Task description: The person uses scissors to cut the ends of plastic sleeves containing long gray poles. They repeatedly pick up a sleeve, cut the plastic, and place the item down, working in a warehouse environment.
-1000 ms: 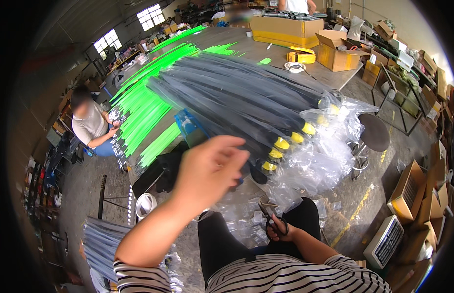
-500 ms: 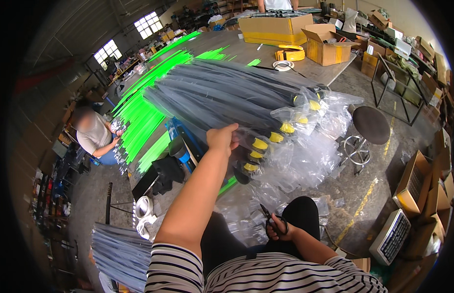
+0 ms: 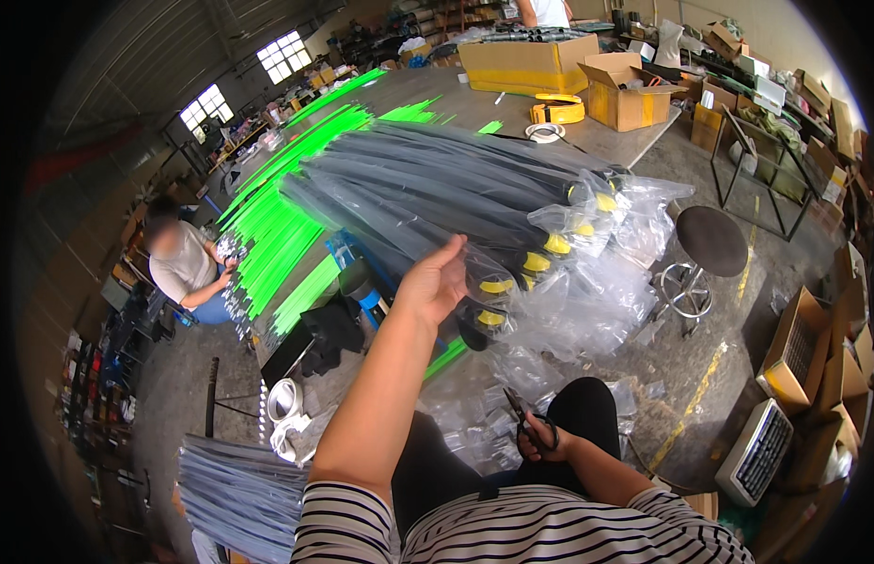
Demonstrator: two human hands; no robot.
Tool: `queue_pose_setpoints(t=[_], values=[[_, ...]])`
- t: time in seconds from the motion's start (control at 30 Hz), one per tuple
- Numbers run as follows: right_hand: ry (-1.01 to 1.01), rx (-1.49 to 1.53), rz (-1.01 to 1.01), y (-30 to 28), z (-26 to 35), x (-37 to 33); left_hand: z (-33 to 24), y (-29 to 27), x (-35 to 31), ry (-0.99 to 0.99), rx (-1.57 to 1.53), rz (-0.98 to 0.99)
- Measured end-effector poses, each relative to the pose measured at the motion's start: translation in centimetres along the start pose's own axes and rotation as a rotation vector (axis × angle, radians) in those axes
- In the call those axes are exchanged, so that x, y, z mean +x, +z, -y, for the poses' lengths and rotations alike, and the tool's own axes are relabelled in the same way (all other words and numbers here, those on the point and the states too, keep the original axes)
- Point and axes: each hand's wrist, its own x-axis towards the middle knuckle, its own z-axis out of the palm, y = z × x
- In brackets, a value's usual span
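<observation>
A person in a striped top is sitting at a long workshop table [image 3: 512, 113], looking down at both bare hands. The left hand [image 3: 435, 282] is reaching forward with the arm stretched out, fingers [image 3: 448, 252] pressed together and thumb apart, cupping the near end of a dark rod in a clear plastic sleeve [image 3: 488, 282] with a yellow band. That rod is lying at the near edge of a big pile of bagged dark rods [image 3: 437, 193], whose yellow-capped ends are sticking out over the table edge in loose clear plastic. The right hand [image 3: 542, 442] is resting low over the lap, fingers curled through the handles of a pair of dark scissors [image 3: 523, 418], blades pointing up and seemingly together. Bright green rods [image 3: 286, 226] are lying spread across the far left of the table. Judging by the pile, many rods are already sleeved, while the green ones are lying unbagged. Another person [image 3: 188, 268] is sitting at the left side. A round stool [image 3: 709, 242] is standing to the right, and cardboard boxes [image 3: 625, 89] are sitting on the far end
</observation>
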Motion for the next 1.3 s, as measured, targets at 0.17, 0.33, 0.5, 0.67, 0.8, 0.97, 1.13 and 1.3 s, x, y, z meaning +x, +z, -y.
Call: queue_pose_setpoints(t=[0.17, 0.33, 0.5, 0.67, 0.8, 0.97, 1.13, 1.3], values=[[-0.001, -0.039, -0.011, -0.5, -0.5, 0.3, 0.2, 1.3, -1.3, 0.093, 0.095, 0.334], [-0.19, -0.336, -0.024, 2.1, -0.1, -1.1, 1.1, 6.6, -6.2, 0.192, -0.132, 0.602], [-0.231, -0.731, -0.158, 5.2, 0.2, -3.5, 0.2, 8.3, -10.0, 0.362, -0.124, 0.698], [-0.317, -0.934, -0.21, 11.0, 2.3, -7.6, -1.8, 7.8, -12.4, 0.72, 0.121, 0.646], [-0.698, -1.079, -0.145, 16.5, 6.1, -11.0, -4.1, 3.7, -14.9, 0.902, 0.239, 0.479], [-0.883, -1.174, -0.276, 19.9, 8.4, -11.8, -4.2, -2.0, -16.8, 1.031, 0.197, 0.253], [-0.794, -1.262, -0.32, 22.3, 9.5, -10.6, -2.8, -7.1, -18.6, 1.104, 0.184, 0.135], [-0.785, -1.286, -0.344, 24.1, 9.8, -9.6, -1.8, -9.0, -19.8, 1.116, 0.159, 0.155]])
